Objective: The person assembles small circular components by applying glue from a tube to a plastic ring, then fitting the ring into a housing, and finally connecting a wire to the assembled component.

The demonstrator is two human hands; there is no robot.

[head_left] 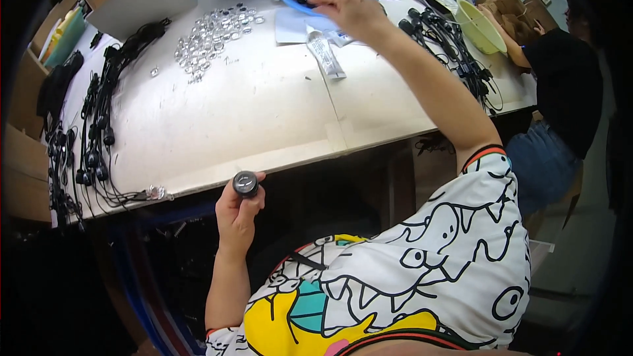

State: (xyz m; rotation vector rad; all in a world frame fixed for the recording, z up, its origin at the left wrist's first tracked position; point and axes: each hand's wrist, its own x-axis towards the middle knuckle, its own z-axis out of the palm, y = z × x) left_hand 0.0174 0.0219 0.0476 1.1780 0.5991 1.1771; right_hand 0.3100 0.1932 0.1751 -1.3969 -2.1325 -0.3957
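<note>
Beside the white bench (264,112), my left hand (236,215) grips a black cylinder (246,184); slackening could drop it; right hand's (349,12) hold, I can't tell.

I note small print on the white tube (325,55) lying on the worktop (264,118); none is legible.

My feed shows the worktop (257,118) bright and fairly even, light falling from above; the space beneath (316,198) drops to near black. I note glints on the clear pieces (198,46) and a small highlight on the black part (245,183). Fisheye bows the worktop's edge; corners darken to black.
</note>
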